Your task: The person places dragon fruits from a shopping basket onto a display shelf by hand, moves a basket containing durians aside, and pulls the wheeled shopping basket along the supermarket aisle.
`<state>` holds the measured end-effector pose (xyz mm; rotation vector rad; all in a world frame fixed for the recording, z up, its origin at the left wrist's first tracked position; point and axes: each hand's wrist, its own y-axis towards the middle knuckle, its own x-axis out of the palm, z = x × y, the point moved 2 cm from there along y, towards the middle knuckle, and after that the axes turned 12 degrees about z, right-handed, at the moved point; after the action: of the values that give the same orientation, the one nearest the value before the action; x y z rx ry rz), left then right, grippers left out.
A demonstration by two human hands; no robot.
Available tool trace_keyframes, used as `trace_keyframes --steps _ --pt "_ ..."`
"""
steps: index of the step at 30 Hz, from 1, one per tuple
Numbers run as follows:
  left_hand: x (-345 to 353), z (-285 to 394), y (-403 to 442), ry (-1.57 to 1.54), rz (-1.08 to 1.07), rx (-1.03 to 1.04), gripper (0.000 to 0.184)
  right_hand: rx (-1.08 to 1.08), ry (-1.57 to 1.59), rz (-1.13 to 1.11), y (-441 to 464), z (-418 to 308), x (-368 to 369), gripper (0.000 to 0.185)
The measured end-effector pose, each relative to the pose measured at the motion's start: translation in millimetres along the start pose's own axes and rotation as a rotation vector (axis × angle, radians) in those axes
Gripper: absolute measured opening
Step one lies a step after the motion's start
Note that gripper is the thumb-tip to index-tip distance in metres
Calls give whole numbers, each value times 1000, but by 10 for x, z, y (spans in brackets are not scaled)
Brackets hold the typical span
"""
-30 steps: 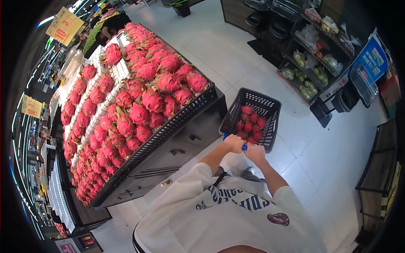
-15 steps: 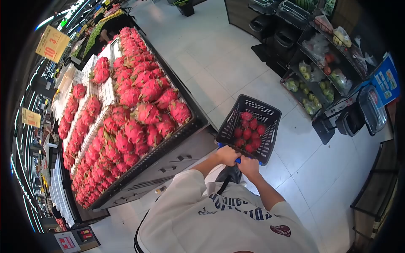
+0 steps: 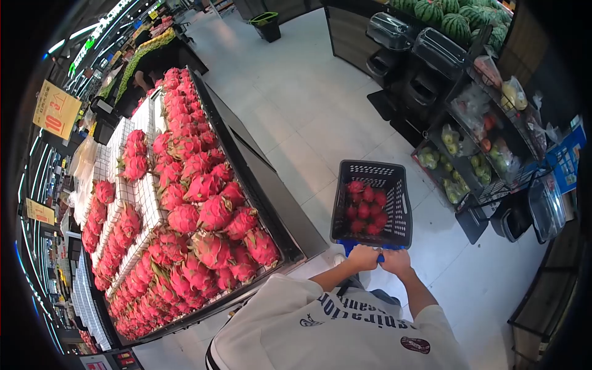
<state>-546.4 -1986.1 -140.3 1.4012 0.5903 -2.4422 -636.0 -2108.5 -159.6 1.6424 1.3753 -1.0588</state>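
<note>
A dark plastic shopping basket (image 3: 404, 206) with slotted walls is in front of me over the tiled floor. Inside it lie several round, deep-red fruits (image 3: 364, 210), too small to name surely. My left hand (image 3: 362, 258) is closed around the basket's blue handle (image 3: 381, 258). Right beside it, my right hand (image 3: 396, 261) grips the same handle. The fingers of both hands are partly hidden from above.
A display stand piled with pink dragon fruit (image 3: 213, 213) runs along my left, its dark edge (image 3: 290, 256) near the basket. To the right are a rack of bagged fruit (image 3: 481, 148), clear-lidded bins (image 3: 441, 52) and watermelons (image 3: 456, 24). A black bucket (image 3: 266, 28) stands farther ahead.
My view has turned and moved forward along the aisle. Hands and basket now appear lower and farther right, the basket straighter; more watermelons show. Both hands keep their grip.
</note>
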Motion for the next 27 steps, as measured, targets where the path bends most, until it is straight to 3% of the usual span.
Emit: trace_keyframes --steps 2,8,9,10,13,20,27 --pt "-24 -15 123 -14 30 16 32 -9 -15 -11 177 113 -51 19" --pt "-289 -148 846 -39 87 -198 32 -201 -99 -200 1004 663 -178 29" --pt "-333 -200 954 -36 123 -219 43 -235 -112 -227 1169 706 -205 31" --pt "-373 -244 1052 -30 132 -226 43 -246 -112 -222 1328 755 -250 31" --pt "-565 -367 1336 -72 170 -360 31 -362 -112 -297 1821 889 -319 28" --pt "-939 -897 1964 -61 321 -568 32 -676 38 29 3020 1143 -157 23" --pt "-1198 -1460 2332 -14 455 -721 29 -799 59 -95 3995 1030 -109 23"
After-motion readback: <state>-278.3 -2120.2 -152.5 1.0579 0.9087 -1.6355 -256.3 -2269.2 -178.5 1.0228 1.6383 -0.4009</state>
